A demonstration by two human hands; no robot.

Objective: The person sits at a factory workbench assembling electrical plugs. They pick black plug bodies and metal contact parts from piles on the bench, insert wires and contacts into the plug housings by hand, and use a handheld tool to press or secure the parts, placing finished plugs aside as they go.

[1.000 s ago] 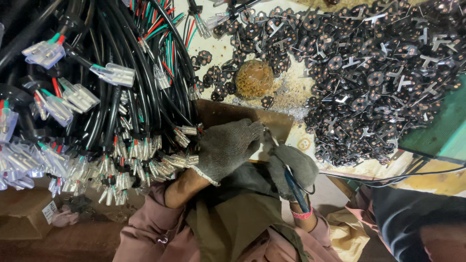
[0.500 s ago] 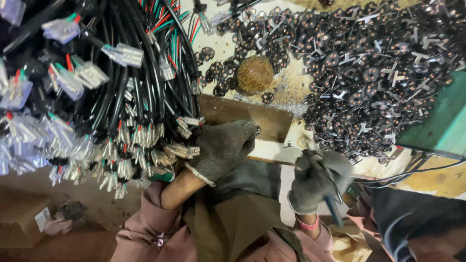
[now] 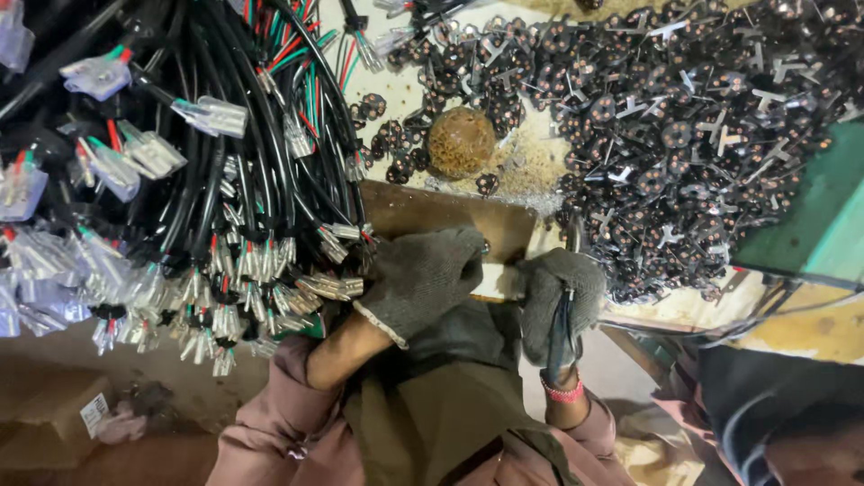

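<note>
Hands: left hand point(image 3: 423, 274), grey-gloved, lay curled on brown board point(image 3: 432, 216) at centre, grasp unclear | right hand point(image 3: 562, 301) fisted round dark-handled tool point(image 3: 560, 328) at 5 o'clock | black cable bundle point(image 3: 207, 135) with clear connectors at 10 o'clock, uncountable | metal parts heap point(image 3: 684, 135) at 2 o'clock | one white label point(image 3: 92, 414) on cardboard box point(image 3: 45, 423) at 8 o'clock | one round brown lump point(image 3: 461, 142) at 12.

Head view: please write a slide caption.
Gloved left hand beside wire bundle; gloved right hand grips pliers.
</note>
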